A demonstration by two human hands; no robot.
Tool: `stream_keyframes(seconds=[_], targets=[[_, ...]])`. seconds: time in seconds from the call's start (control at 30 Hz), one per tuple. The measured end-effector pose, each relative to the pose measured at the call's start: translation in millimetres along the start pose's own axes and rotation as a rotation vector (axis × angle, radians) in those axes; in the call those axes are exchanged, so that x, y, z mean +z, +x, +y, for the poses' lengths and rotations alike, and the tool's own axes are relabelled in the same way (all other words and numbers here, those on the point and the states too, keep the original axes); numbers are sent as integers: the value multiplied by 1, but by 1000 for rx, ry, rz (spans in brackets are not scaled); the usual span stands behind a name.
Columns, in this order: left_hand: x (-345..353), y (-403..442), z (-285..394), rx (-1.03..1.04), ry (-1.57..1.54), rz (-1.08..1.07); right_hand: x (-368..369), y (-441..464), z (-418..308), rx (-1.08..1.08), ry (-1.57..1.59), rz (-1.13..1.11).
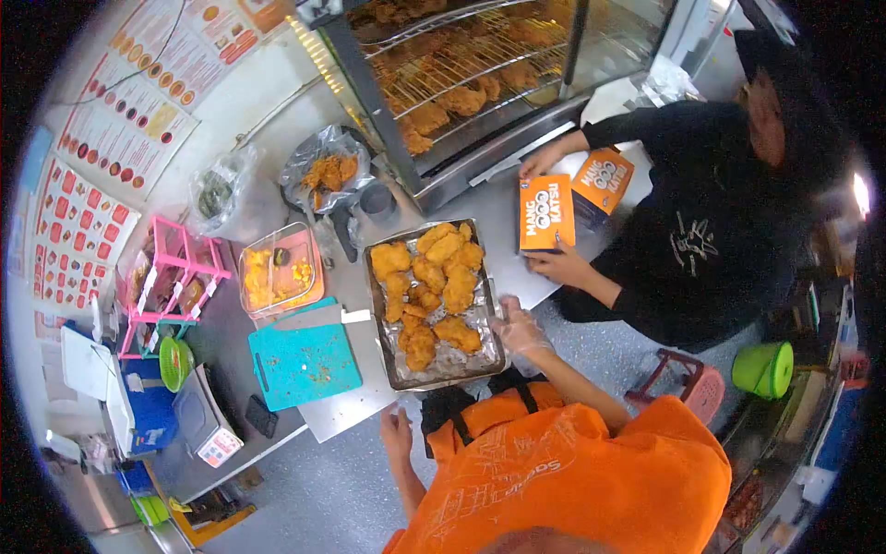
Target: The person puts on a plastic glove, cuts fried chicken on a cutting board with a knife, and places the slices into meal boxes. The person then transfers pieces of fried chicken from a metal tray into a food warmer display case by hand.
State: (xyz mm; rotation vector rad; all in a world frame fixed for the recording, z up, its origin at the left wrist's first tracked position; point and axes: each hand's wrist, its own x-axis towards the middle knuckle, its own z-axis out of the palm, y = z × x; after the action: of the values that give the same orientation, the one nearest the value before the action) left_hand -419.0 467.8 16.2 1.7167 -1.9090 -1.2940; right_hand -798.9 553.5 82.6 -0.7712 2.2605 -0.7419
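Note:
A metal tray point(377, 362) lined with foil sits on the counter, bearing several golden fried chicken pieces point(459, 288). My right hand point(520, 330), in a clear plastic glove, is beside the tray's right edge with fingers stretched out; whether it touches the rim is unclear. Below the counter's front edge is my left hand point(397, 430), bare, holding nothing, its fingers apart. Left of the tray lies a teal cutting board point(305, 361) with crumbs. A wide-bladed knife point(314, 318) with a white handle rests along its top edge.
Opposite, a person in black point(701, 212) handles orange boxes point(545, 214). Behind the tray stands a glass warming cabinet point(466, 74) of fried chicken. A pink-rimmed container point(318, 288), a plastic-lined bowl point(323, 175) and a pink rack point(171, 277) are leftward. A pink stool point(706, 392) stands on the floor.

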Motion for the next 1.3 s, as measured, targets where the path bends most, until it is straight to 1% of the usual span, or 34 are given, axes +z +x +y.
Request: stream_keyframes(seconds=[0.07, 0.13, 0.17, 0.27, 0.37, 0.47, 0.57, 0.63, 0.67, 0.7, 0.73, 0.77, 0.8, 0.83, 0.87, 0.97, 1.0, 1.1, 1.13, 1.17, 1.23, 1.3], targets=[[-2, 12, 15, 4, -17, 22, 4, 0, 6, -26, 19, -24], [-2, 17, 47, -21, -72, 28, 13, -6, 8, -31, 6, 12], [1, 24, 46, 21, -80, 8, 17, -6, 8, -37, -2, 36], [3, 39, 30, 119, -76, -46, 55, 3, 38, -154, 55, 173], [-3, 45, 29, 213, -52, -65, 22, -33, -3, 107, 28, 19], [-7, 45, 35, 46, -228, -121, 30, -43, 6, 153, 62, 41], [-6, 45, 21, 99, -312, -149, 36, -52, 15, 127, 29, 123], [-1, 51, 11, 43, -350, -165, 54, -30, 42, 112, -32, 113], [-1, 55, 10, 158, -273, -183, 59, -24, 56, 112, -66, 89], [-3, 52, 8, 247, -186, -208, 47, -32, 58, 12, -84, 97], [-3, 46, 11, 308, -303, -225, 66, -27, 81, -37, -81, 231], [1, 44, 18, 163, -298, -220, 58, -36, 65, 45, -64, 226], [7, 44, 17, 136, -347, -217, 42, -45, 43, 119, -14, 174], [10, 42, 16, 151, -385, -207, 44, -44, 45, 102, -29, 210], [15, 41, 18, 182, -429, -197, 25, -57, 11, 137, -140, 210], [17, 27, 31, 62, -563, -228, 25, -61, -11, -65, -300, 511], [19, 26, 27, 25, -612, -262, 26, -48, -10, -267, -265, 595], [18, 15, 33, -13, -668, -291, 8, 13, -28, -389, -212, 522], [18, 13, 35, -62, -732, -290, 1, 31, -38, -370, -315, 537], [16, 12, 34, -62, -711, -303, -7, 48, -48, -345, -416, 548], [15, 11, 34, -57, -670, -334, -29, 76, -80, -122, -519, 301], [15, 10, 29, -81, -662, -344, -28, 113, -69, -120, -718, 146]])
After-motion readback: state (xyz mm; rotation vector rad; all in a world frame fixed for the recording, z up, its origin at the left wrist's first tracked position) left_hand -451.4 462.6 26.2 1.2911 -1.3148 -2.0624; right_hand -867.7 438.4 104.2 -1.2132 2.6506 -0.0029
